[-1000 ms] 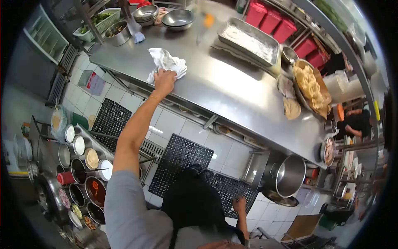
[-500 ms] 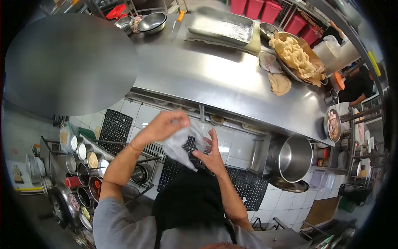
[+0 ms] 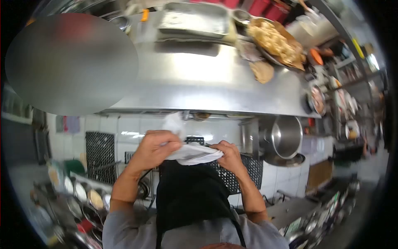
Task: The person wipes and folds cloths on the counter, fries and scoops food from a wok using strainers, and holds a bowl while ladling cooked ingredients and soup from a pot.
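Observation:
A thin white cloth (image 3: 195, 154) is stretched between my two hands, in front of the black apron. My left hand (image 3: 155, 150) is closed on its left end, and a loose flap of it stands up past the fingers. On the other side, my right hand (image 3: 230, 157) pinches the right end of the cloth. Both hands are above the floor, short of the steel counter's front edge.
Across the steel counter (image 3: 182, 79) are a metal tray (image 3: 192, 20), an orange-handled knife (image 3: 144, 15) and a paper-lined bowl of fried pieces (image 3: 275, 41). A large steel pot (image 3: 286, 137) stands at right; containers (image 3: 95, 199) fill the lower left. A grey blur hides the upper left.
My right hand has gone from open fingers to gripping the cloth, which is now drawn out sideways between both hands. The view has turned and shifted.

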